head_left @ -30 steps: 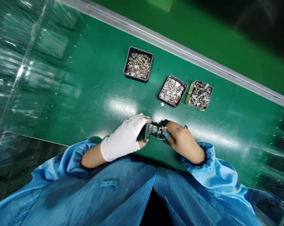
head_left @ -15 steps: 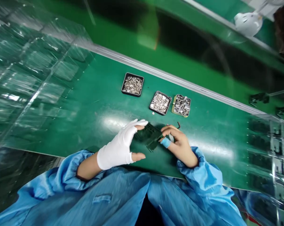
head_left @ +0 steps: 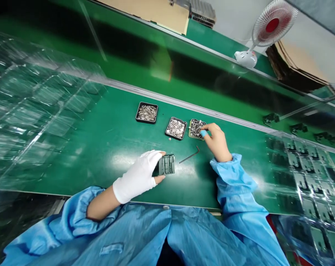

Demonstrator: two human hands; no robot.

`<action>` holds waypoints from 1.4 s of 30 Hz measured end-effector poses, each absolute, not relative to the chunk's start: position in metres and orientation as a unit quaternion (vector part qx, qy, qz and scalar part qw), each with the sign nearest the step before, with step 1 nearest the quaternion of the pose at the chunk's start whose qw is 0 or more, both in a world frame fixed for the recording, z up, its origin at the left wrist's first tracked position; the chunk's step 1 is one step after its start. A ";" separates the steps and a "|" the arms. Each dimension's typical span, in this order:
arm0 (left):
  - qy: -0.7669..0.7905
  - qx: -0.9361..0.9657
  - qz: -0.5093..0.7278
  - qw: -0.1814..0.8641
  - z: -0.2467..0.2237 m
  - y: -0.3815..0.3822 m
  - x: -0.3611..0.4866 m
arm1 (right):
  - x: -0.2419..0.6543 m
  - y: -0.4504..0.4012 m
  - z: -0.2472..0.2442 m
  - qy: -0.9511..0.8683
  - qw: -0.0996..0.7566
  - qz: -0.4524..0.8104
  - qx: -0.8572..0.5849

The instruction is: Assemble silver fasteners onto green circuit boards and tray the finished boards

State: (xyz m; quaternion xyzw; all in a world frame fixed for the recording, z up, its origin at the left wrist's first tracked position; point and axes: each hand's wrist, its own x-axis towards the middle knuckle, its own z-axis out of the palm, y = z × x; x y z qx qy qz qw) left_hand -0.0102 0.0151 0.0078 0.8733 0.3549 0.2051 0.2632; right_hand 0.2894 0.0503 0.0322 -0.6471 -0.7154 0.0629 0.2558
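Note:
My left hand (head_left: 141,173), in a white glove with bare thumb and fingertip, grips a small dark green plastic housing (head_left: 166,164) by its left side. Slots and ribs show on the housing's upper face. My right hand (head_left: 216,140), bare with blue tape on one finger, reaches into the right-hand tray (head_left: 190,135) of small metal parts (head_left: 195,127). Its fingertips are pinched together there; what they hold, if anything, is hidden. Between the hands, a hex key (head_left: 189,157) lies on the green table.
Two black trays hold shiny metal pieces: one in the middle (head_left: 176,128), one farther left (head_left: 146,112). Clear plastic blister trays (head_left: 45,99) fill the left side. More blister trays with green parts (head_left: 308,162) stand at right. A fan (head_left: 273,26) sits on the upper shelf.
My right hand has left the green housing and moved up and right to the right-hand tray. My left hand now holds the housing alone, and it has turned. The view has shifted too.

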 end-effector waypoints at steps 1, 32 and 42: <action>0.355 0.873 0.207 0.262 0.008 0.015 -0.010 | 0.288 0.058 0.030 -0.732 0.230 0.052 -0.639; 0.366 0.859 0.283 0.220 0.021 0.030 -0.015 | 0.279 0.021 0.005 -0.722 0.142 0.101 -0.670; 0.352 0.853 0.337 0.185 0.026 0.027 -0.015 | 0.247 0.019 0.008 -0.712 0.172 0.073 -0.677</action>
